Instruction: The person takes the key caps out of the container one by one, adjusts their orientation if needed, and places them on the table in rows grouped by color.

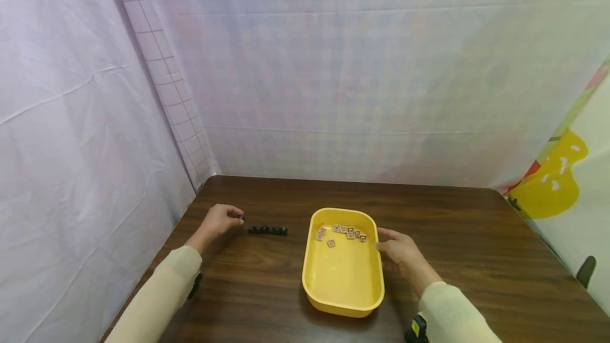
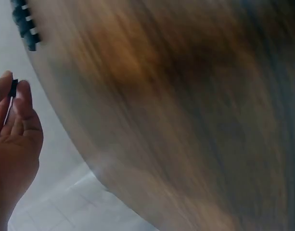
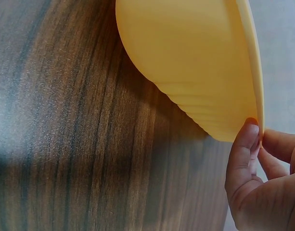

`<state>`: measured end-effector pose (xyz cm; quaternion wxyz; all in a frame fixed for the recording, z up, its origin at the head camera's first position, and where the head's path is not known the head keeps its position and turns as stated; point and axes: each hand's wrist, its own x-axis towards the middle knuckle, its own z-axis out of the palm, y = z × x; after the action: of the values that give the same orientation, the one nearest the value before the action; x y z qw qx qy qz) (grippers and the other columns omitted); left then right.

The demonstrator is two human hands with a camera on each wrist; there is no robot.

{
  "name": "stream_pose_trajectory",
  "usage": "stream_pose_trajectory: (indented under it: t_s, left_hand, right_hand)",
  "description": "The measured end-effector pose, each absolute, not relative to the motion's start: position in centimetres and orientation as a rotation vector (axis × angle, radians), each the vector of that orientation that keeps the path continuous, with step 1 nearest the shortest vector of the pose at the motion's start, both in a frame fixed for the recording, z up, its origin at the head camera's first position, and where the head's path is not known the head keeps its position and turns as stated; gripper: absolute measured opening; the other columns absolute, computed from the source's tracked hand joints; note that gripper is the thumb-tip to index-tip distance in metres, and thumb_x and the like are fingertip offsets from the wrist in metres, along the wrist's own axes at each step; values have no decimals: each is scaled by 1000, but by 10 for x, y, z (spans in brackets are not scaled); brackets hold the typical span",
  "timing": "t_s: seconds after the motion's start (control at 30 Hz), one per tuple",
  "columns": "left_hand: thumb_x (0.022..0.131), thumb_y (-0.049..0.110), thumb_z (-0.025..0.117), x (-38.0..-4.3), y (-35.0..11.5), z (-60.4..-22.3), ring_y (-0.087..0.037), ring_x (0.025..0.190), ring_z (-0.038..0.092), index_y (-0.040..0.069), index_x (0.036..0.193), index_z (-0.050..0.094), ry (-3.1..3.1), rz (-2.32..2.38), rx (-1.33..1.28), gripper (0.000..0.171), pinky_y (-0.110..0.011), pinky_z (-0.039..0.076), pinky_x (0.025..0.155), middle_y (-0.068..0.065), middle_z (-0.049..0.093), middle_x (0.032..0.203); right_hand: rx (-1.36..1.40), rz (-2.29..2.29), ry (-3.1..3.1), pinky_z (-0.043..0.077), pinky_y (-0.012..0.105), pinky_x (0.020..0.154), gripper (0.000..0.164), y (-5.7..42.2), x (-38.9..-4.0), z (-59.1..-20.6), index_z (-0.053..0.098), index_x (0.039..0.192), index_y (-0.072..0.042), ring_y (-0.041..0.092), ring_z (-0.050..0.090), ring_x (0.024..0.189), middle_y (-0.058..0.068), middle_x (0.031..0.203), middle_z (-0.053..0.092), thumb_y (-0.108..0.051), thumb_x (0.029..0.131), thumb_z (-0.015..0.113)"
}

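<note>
My left hand (image 1: 220, 221) pinches a small black tile (image 2: 14, 88) between thumb and fingers, just left of a straight row of several black tiles (image 1: 268, 230) on the table. In the left wrist view the end of that row (image 2: 25, 24) shows at the top left corner. To the right stands a yellow plastic basin (image 1: 340, 285). Several small light square tiles (image 1: 331, 243) with dark marks lie in its far half. With thumb and fingers on either side of the basin's rim (image 3: 255, 72), my right hand (image 3: 262, 187) grips its right side.
The brown wood-patterned table (image 1: 452, 226) has rounded far corners. White curtains (image 1: 343, 78) hang behind it and along the left. At the right is a white cloth with a yellow print (image 1: 548, 184).
</note>
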<state>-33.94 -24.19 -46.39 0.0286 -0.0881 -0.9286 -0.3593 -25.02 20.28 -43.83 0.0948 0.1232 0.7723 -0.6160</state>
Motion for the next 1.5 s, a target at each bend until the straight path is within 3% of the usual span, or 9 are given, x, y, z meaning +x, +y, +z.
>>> stream_pose_trajectory:
  t_s: [0.43,0.63,0.9,1.1,1.27,1.5]
  left_hand:
    - [81,5,78,-338,-243,-478,-18,77,59,-1,98,74,-2929,-996,-382,18,-36,49,74,-2,67,82]
    - [81,4,77,-338,-240,-481,-21,82,62,-2,100,73,-2943,-996,-380,20,-39,51,78,-5,69,86]
    - [80,-1,75,-336,-239,-479,-21,82,62,-4,114,68,-2929,-1067,-338,35,-37,52,75,-8,67,88]
    - [85,4,68,-335,-232,-476,-31,97,64,-3,116,67,-2867,-1060,-356,32,-46,51,86,-15,69,104]
    - [92,14,68,-334,-204,-466,-35,104,61,-2,117,67,-2811,-1083,-391,30,-50,49,90,-17,66,113]
    - [93,25,71,-322,-137,-448,-31,105,60,5,117,70,-2787,-1137,-464,31,-47,50,89,-11,61,115]
  right_hand:
    - [363,-1838,2285,58,36,66,53,202,-251,-440,41,146,4,20,65,79,27,118,59,0,95,55]
    - [351,-1853,2281,57,36,65,53,202,-253,-440,41,146,5,20,65,78,26,114,60,1,95,55]
    - [349,-1850,2290,56,34,61,53,202,-253,-442,42,145,4,19,65,75,22,104,65,1,95,56]
    - [351,-1858,2280,57,34,62,53,202,-253,-441,41,146,5,19,64,74,22,106,63,1,95,55]
    - [351,-1865,2259,58,36,65,53,202,-252,-440,39,147,6,20,65,76,23,107,63,2,96,54]
    - [369,-1859,2269,58,37,65,52,202,-251,-439,40,146,6,20,65,75,24,109,62,2,96,55]
